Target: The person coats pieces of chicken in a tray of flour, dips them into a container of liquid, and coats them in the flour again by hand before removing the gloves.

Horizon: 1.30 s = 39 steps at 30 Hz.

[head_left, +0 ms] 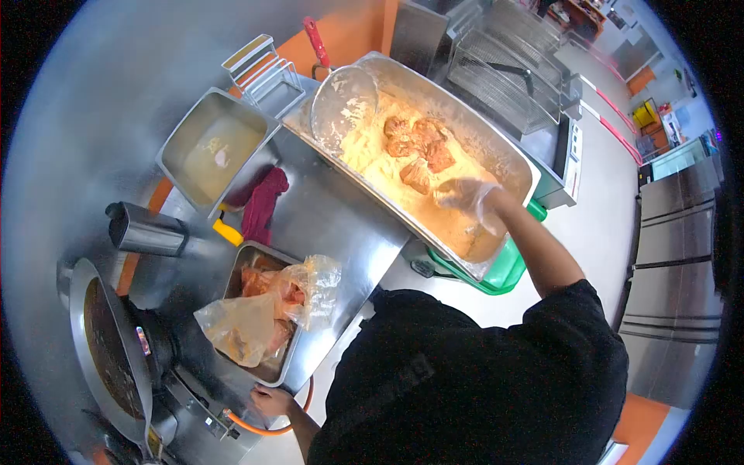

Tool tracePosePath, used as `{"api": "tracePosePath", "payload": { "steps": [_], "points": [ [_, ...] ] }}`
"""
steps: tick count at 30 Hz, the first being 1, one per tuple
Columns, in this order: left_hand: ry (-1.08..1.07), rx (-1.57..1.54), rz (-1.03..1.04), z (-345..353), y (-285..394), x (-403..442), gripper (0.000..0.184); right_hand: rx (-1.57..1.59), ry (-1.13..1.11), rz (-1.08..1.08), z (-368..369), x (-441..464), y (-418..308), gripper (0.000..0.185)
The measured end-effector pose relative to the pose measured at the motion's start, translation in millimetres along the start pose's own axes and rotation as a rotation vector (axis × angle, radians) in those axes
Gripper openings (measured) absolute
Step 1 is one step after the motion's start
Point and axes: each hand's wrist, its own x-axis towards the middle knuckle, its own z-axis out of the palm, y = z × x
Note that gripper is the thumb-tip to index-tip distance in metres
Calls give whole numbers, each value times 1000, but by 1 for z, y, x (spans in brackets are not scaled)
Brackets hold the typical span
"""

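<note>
Several meat pieces (pixel 418 143) beyond my gloved right hand (pixel 467 195), tray (pixel 273 377) beside my left hand (pixel 273 401), whether fingers spread or close I cannot tell

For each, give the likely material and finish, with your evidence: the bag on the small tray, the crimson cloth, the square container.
Bag: thin plastic, glossy; it is crinkled and see-through.
Crimson cloth: fabric, matt, fibre uncertain; it bunches in soft folds.
Square container: probably stainless steel, smooth; its grey walls have a metallic sheen.
</note>
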Motion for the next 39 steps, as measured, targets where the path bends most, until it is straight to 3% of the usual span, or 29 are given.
{"api": "tracePosePath", "payload": {
  "steps": [1, 3, 5, 7, 9, 11, 12, 16, 17, 18, 19, 20, 21, 22, 23, 24, 27, 29, 30, 32, 35, 36, 39],
  "points": [
    [-19, -22, -14, -2, 0, -1, 36, -134, -7, 197, 12, -26, -41, 53],
    [-52, -68, -43, -10, 10, 0, 36, -450, -69, 14, 25, 14, 21, 56],
    [-21, -110, -43, -15, 14, -3, 35, -908, -140, -18, 39, 36, 22, 59],
    [-15, -169, -24, -15, 7, -4, 34, -1003, -143, -46, 61, 82, 42, 51],
    [-28, -336, -65, -26, 10, -10, 35, -919, -42, -47, 76, 94, 25, 45],
    [-36, -504, -91, -37, 16, -15, 37, -640, 154, -31, 90, 82, -16, 40],
    [-47, -566, -124, -37, 17, -23, 37, -680, 140, -194, 90, 127, 25, 38],
    [-109, -742, -130, -39, 21, -77, 33, -519, 103, -259, 98, 157, 39, 32],
    [-169, -745, -98, -42, 30, -91, 29, -450, 48, -240, 97, 150, 32, 32],
    [-245, -1013, -199, -49, 53, -105, 23, -383, -8, -220, 94, 146, 29, 31],
    [-406, -878, -23, -53, 61, -114, 19, -435, -137, -376, 84, 156, 38, 30],
    [-507, -940, 48, -60, 84, -123, 16, -488, -274, -532, 70, 180, 55, 30],
    [-722, -969, 3, -75, 116, -125, 14, -538, -419, -691, 63, 194, 64, 30],
    [-887, -1062, 123, -75, 138, -126, 15, -644, -80, -277, 69, 139, 7, 32],
    [-1101, -1010, 112, -101, 176, -119, 17, -510, -27, -264, 59, 89, -50, 37],
    [-1223, -1016, 261, -97, 192, -119, 17, -375, 24, -247, 50, 63, -79, 42],
    [-1654, -1118, 367, -104, 261, -125, 22, -358, 20, -464, 7, 120, -47, 53],
    [-1889, -1074, 404, -95, 296, -139, 26, -628, 138, -509, -15, 111, -56, 52],
    [-1949, -1096, 298, -96, 328, -153, 28, -758, 194, -532, -36, 110, -63, 52],
    [-2068, -1130, 81, -104, 367, -175, 30, -896, 92, -412, -52, 103, -77, 50],
    [-2084, -1203, -99, -99, 382, -189, 29, -995, 22, -373, -70, 113, -66, 50],
    [-2089, -1074, 11, -97, 383, -187, 34, -1012, 16, -388, -75, 118, -61, 50],
    [-1946, -1120, 22, -115, 387, -176, 33, -1044, -17, -466, -73, 120, -69, 52]
  ]
}}
